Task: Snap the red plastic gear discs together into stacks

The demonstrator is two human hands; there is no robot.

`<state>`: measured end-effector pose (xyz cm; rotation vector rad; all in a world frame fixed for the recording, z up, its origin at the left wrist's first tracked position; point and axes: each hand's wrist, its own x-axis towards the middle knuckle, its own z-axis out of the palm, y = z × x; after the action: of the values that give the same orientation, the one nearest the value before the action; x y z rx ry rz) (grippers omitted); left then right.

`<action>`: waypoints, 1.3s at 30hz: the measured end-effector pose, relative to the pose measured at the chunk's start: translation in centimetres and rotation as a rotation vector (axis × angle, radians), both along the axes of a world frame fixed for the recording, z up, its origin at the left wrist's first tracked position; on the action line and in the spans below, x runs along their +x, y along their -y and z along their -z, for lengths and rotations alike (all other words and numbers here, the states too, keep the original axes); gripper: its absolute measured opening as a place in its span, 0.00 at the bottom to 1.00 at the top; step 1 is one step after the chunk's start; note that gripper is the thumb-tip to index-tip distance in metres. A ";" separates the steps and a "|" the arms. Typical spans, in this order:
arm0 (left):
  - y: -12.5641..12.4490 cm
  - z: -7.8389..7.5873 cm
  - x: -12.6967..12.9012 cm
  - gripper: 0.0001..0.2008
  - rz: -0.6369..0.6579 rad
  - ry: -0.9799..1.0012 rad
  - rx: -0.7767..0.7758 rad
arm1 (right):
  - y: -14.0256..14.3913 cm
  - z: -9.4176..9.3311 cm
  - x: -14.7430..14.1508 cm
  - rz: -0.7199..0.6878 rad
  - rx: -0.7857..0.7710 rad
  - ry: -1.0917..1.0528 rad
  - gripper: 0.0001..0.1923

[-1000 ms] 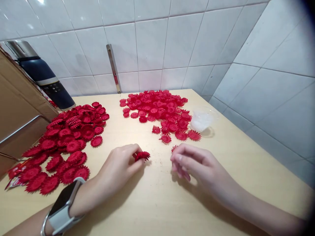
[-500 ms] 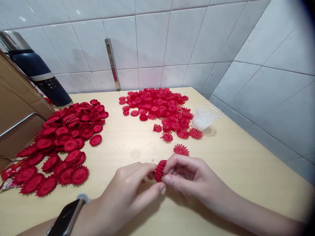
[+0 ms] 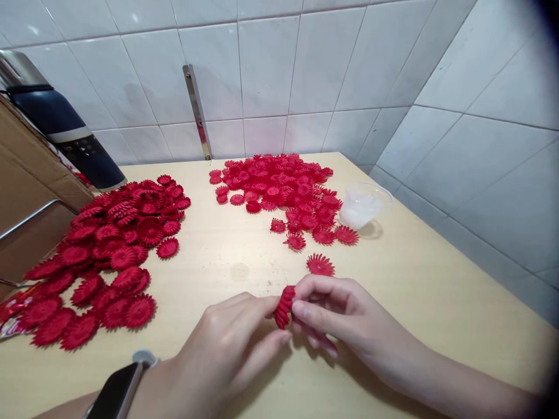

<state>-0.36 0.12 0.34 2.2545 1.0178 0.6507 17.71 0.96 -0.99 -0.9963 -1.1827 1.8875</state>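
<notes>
Low in the centre of the frame, the left hand (image 3: 227,343) and right hand (image 3: 336,320) pinch one red flower (image 3: 283,306) between them, above the table (image 3: 437,302). A loose pinch could drop or crumple it.

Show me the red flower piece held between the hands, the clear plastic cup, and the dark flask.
red flower piece (image 3: 284,306), head view, on its ribbed edge between the fingertips
clear plastic cup (image 3: 362,206), head view, on its side wall
dark flask (image 3: 65,131), head view, on its dark body
</notes>
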 end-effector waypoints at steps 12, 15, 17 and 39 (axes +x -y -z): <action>0.0 -1.2 0.4 0.02 -0.053 0.071 -0.228 | 0.7 -1.0 0.0 -0.056 0.567 0.378 0.08; 0.1 -1.0 0.4 0.05 -0.049 0.022 -0.176 | 0.8 -1.0 0.0 -0.054 0.900 0.477 0.09; 0.1 -0.8 0.2 0.07 -0.037 -0.010 -0.076 | 0.9 -0.9 0.1 -0.057 1.103 0.521 0.10; -0.6 0.8 -0.2 0.11 -0.058 -0.401 0.826 | 1.1 -0.4 0.9 -0.209 1.922 0.851 0.17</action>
<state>-0.52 0.69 -0.45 3.1814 1.1351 0.7541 18.63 -0.17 -0.61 -0.3599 -2.5938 -0.2932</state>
